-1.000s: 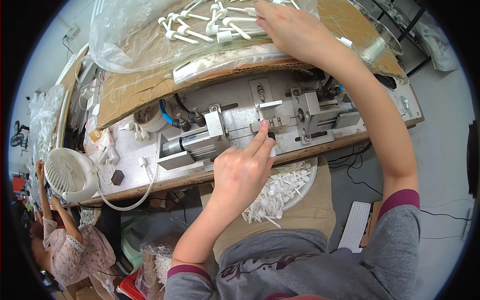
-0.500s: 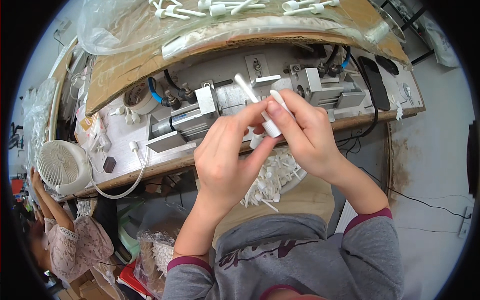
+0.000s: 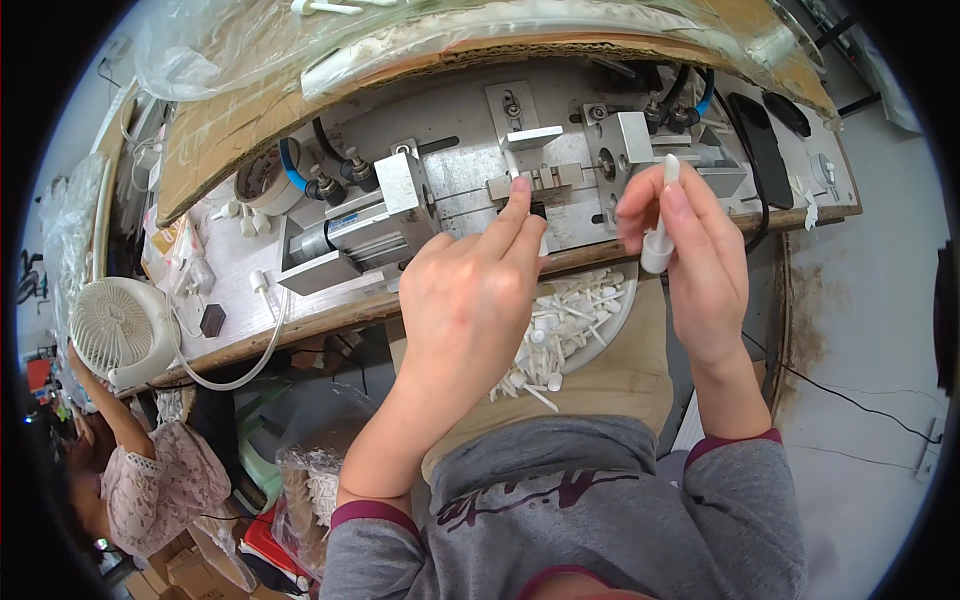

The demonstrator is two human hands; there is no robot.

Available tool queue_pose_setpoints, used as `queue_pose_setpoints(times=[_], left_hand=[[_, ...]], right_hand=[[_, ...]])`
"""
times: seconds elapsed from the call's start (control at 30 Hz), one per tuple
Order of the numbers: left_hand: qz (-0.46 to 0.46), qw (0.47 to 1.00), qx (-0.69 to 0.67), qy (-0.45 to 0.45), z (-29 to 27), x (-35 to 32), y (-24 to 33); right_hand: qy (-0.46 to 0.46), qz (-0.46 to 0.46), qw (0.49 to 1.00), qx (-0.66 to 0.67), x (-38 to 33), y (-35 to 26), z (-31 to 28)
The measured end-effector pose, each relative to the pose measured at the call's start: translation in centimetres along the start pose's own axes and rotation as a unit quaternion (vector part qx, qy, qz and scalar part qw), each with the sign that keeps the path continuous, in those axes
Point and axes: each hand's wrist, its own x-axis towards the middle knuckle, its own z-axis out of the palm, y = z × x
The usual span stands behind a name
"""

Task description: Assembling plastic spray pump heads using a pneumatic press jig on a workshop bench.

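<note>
My left hand [image 3: 470, 290] reaches to the metal press fixture [image 3: 470, 185] on the workbench, its fingertips at the small slot in the fixture's middle; whether a part sits under them I cannot tell. My right hand [image 3: 690, 250] is to the right of it and holds a white plastic stick piece [image 3: 662, 225] upright between thumb and fingers. Below both hands, on my lap, a white dish [image 3: 615, 320] holds several small white plastic parts [image 3: 560, 325].
A pneumatic cylinder [image 3: 335, 245] with blue hoses lies left of the fixture. A small white fan [image 3: 120, 330] stands at the bench's left end. A clear bag of white parts [image 3: 330, 30] lies on cardboard at the back. Another person [image 3: 150, 470] sits lower left.
My hands were together holding a white piece in front of the fixture. They have since parted: the left went to the fixture's slot, the right moved right with a white stick.
</note>
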Motion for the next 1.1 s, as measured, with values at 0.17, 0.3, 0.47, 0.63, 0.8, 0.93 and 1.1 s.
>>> queue_pose_setpoints(times=[0.17, 0.3, 0.47, 0.63, 0.8, 0.93, 1.1], left_hand=[[0.005, 0.999, -0.014, -0.034, -0.6, 0.0, -0.6], [-0.034, 0.97, -0.241, 0.027, -1.6, 0.6, 0.0], [0.045, 0.948, -0.302, 0.093, -4.1, 1.4, -0.2], [-0.015, 0.961, -0.255, 0.101, -3.2, -0.7, -0.3], [0.008, 0.996, -0.081, 0.027, -0.3, -1.3, -0.2], [0.014, 0.999, -0.042, 0.014, 0.5, -0.6, -0.3], [0.011, 0.999, -0.035, 0.013, 1.1, -0.6, -0.9]], right_hand=[[-0.015, 0.005, 0.997, -0.074, 0.7, -1.6, -1.3], [-0.028, 0.151, 0.983, 0.099, 1.4, -1.3, -0.6], [-0.117, 0.142, 0.981, 0.06, 4.9, -3.3, 0.2], [-0.006, -0.341, 0.821, -0.457, 15.2, -5.0, -3.6], [-0.127, -0.247, 0.696, -0.662, 24.4, -1.7, -5.2], [-0.154, -0.326, 0.627, -0.691, 26.6, 0.7, -4.5], [-0.146, -0.233, 0.764, -0.584, 23.1, -1.2, -2.0]])
